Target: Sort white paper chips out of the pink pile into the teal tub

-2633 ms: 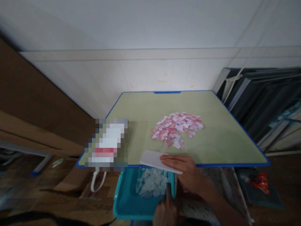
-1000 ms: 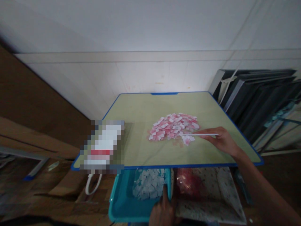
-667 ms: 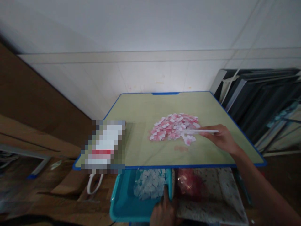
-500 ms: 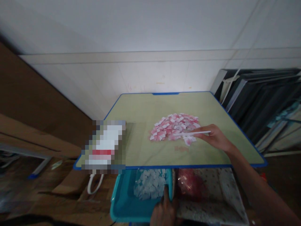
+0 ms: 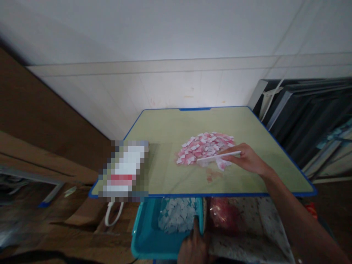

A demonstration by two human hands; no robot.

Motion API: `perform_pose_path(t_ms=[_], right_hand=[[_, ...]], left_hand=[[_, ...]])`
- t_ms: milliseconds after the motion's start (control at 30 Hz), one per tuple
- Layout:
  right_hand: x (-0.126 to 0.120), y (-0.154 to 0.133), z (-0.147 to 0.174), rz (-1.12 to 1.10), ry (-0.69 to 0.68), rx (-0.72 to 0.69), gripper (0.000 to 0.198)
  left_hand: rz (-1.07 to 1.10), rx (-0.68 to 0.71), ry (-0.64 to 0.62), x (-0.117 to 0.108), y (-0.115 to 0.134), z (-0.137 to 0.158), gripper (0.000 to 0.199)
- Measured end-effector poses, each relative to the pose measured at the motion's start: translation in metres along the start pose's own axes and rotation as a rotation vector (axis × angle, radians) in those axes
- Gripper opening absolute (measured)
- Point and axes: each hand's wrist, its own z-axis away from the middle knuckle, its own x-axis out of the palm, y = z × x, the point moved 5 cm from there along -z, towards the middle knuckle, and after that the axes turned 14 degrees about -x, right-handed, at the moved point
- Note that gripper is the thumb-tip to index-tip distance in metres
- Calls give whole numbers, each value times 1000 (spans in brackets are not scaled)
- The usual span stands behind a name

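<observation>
Pink-and-white paper pieces [image 5: 206, 147] lie in a loose heap on the green bench [image 5: 165, 128], right of centre and well clear of the near blue edge. The right hand [image 5: 247, 159] is clamped on a thin white card [image 5: 217, 157], held edge-on with its long side touching the near margin of the heap. The left hand [image 5: 194, 247] grips the right rim of a teal tray [image 5: 145, 238] held below the bench edge; the tray already contains pale paper pieces [image 5: 177, 218].

Risks, as judged from this position:
- The card spans only part of the heap; pieces may escape around its ends.
- The tray sits left of the heap; pieces pushed straight toward the edge may miss it.
- Light pieces may scatter under a fast stroke.
</observation>
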Motion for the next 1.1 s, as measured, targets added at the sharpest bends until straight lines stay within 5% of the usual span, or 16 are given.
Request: perform_pose_path(t_ms=[233, 800, 1100], right_hand=[[1, 6, -4, 30, 68, -4, 23], [2, -10, -1, -75, -96, -36, 20], [-7, -26, 18, -90, -65, 11, 18]], left_hand=[[-6, 13, 53, -3, 0, 2, 62], [5, -18, 30, -2, 1, 2, 57], [-18, -10, 63, 1, 0, 2, 47]])
